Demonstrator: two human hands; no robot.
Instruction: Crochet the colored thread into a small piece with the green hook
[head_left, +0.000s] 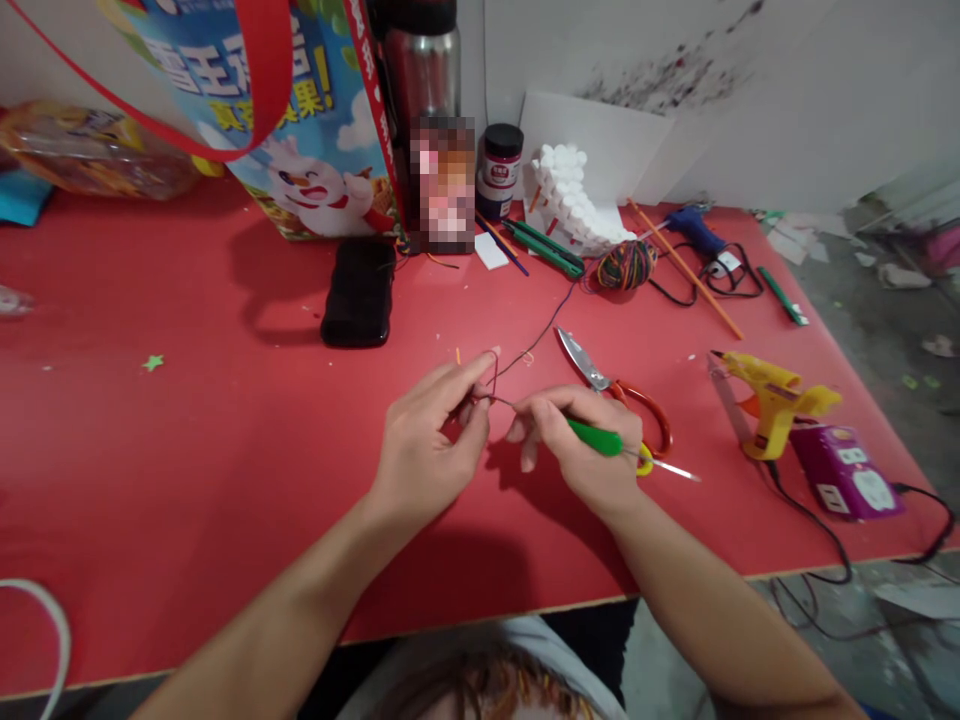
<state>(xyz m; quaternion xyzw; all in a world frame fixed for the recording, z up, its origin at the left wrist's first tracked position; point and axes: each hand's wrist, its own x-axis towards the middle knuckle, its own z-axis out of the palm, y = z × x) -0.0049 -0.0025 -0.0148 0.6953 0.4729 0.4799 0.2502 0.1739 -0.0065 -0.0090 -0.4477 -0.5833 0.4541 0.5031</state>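
A broad stretch of red desk spreads left of the left hand, which pinches one strand of yarn at its fingertips. One green-handled hook, gripped in the right hand, points left, its tip at that yarn. Just beyond lie one pair of scissors, then one yarn ball. Two glue guns sit toward the desk's right edge.
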